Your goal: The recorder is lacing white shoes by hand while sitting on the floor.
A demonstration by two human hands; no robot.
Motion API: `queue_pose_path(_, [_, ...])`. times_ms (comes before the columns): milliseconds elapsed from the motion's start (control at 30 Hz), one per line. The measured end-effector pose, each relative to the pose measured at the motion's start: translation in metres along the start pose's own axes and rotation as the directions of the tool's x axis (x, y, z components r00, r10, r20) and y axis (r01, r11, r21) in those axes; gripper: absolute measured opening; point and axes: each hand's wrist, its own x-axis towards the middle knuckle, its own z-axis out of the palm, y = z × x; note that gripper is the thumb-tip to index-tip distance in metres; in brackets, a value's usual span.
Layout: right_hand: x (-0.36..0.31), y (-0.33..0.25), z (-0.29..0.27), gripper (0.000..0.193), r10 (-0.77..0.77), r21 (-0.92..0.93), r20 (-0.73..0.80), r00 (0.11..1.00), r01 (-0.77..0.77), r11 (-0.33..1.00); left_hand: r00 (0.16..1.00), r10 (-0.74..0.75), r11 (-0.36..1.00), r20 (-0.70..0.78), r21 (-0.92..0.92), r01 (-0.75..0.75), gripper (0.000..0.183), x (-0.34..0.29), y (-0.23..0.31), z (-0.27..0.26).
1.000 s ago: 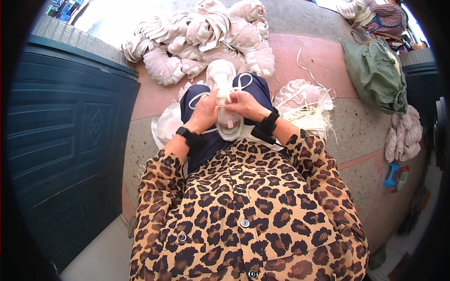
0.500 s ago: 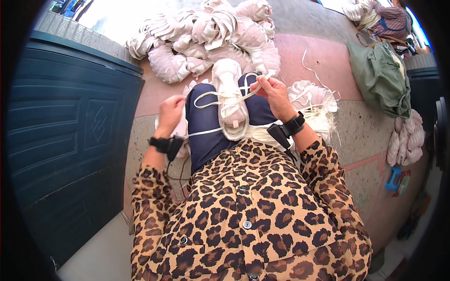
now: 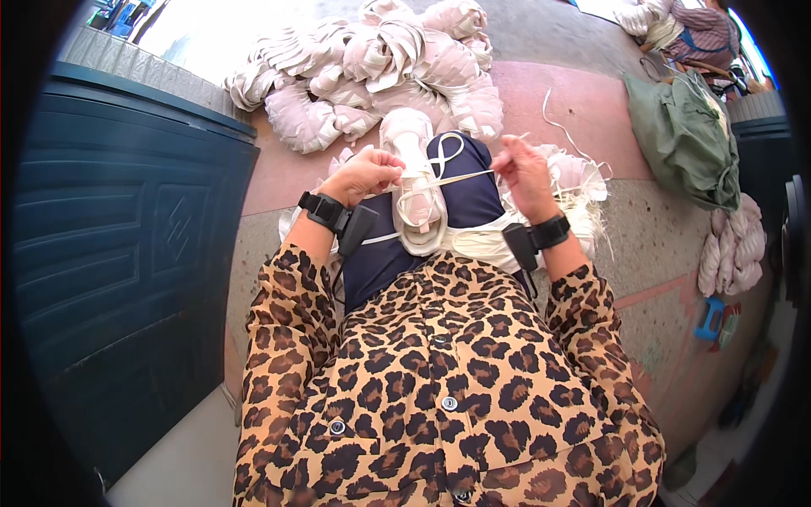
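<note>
A pale pink and white shoe upper (image 3: pixel 427 201) lies lengthwise on my lap, between my dark-trousered thighs. My left hand (image 3: pixel 369 175) is closed in a pinch at its left edge, fingertips on the shoelace by the lacing holes, though they mostly hide what they grip. From the shoe a white shoelace (image 3: pixel 465 178) runs taut to the right. My right hand (image 3: pixel 525 173) pinches that lace, and a short end pokes out above the fingers. A loose loop of lace (image 3: pixel 454 145) stands over my right thigh.
Ahead on the floor lies a big heap of bundled pale uppers (image 3: pixel 372 68). A bunch of loose white laces (image 3: pixel 579 215) hangs by my right thigh. Farther right are a green sack (image 3: pixel 683 139), more bundles (image 3: pixel 733 247) and a blue tool (image 3: pixel 710 319). A dark blue door (image 3: pixel 135 228) stands left.
My left hand has come in from beside my left thigh to the shoe's edge, where a lace loop hung. My right hand has shifted right and slightly down, drawing the lace tighter.
</note>
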Motion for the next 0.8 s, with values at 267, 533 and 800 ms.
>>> queue_pose_path(267, [-0.015, -0.072, -0.112, 0.018, -0.304, 0.235, -0.162, 0.939, 0.336, 0.912, 0.982, 0.019, 0.912, 0.186, -0.407, 0.059, 0.022, 0.01, -0.016, -0.009])
queue_pose_path(533, [-0.021, -0.083, -0.164, 0.016, -0.423, 0.362, -0.202, 0.883, 0.468, 0.806, 0.994, -0.011, 0.927, 0.108, -0.371, 0.051, 0.024, 0.007, -0.018, 0.001])
queue_pose_path(800, [-0.026, -0.102, -0.178, 0.015, -0.511, 0.527, -0.237, 0.826, 0.551, 0.647, 0.926, 0.243, 0.97, -0.289, 0.066, -0.234, 0.016, -0.001, -0.033, 0.017])
